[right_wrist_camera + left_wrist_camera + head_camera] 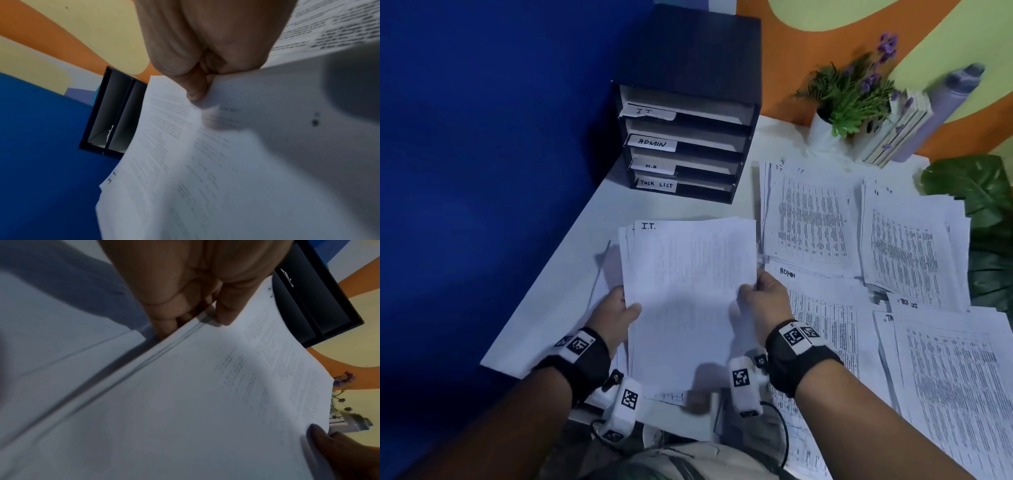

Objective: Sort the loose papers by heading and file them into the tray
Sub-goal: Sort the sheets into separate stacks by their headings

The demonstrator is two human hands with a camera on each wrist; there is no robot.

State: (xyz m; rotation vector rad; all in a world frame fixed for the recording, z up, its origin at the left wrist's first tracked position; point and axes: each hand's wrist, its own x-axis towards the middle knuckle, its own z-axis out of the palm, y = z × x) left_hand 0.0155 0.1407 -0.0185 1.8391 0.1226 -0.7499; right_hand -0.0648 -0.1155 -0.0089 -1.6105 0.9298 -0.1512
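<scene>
Both hands hold a thick stack of papers headed "I.T." [688,294] above the near left of the white table [571,274]. My left hand [616,315] grips the stack's left edge, thumb on top [224,313]. My right hand [767,294] pinches its right edge, thumb on the top sheet [197,91]. The dark file tray [688,137] stands at the back left, its slots labelled IT, ADMIN, H.R and TASK LIST, and it shows beyond the stack [111,116]. Sorted piles lie to the right: IT [808,219], ADMIN [822,318], H.R [911,246] and TASK LIST [948,377].
A blue wall [482,171] borders the table on the left. A potted plant with purple flowers [846,99], a few books [897,130] and a grey bottle [941,106] stand at the back right. A large green leaf [986,212] overhangs the right edge.
</scene>
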